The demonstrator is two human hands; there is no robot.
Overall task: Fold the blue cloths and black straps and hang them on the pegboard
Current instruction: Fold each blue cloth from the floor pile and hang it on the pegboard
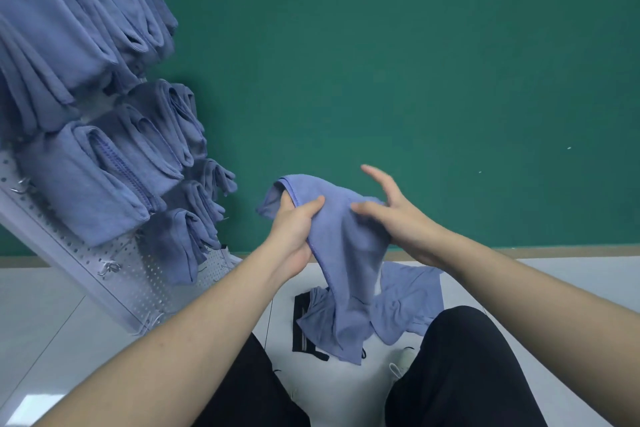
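My left grip [294,225] clutches the blue cloth [341,253]; my right grip [398,215] touches it, fingers spread, right of the pegboard [114,274].

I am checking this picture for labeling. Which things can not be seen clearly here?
- Black strap, head view: mostly covered by the held blue cloth hanging before it.
- Right hand: fingers motion-blurred, so its grip on the cloth is unclear.
- Left hand: fingertips hidden inside the cloth fold.
- Pegboard: top and left cut off by the frame edge; hung cloths cover most hooks.
- Second cloth on the floor: partly hidden by the held cloth and a leg.
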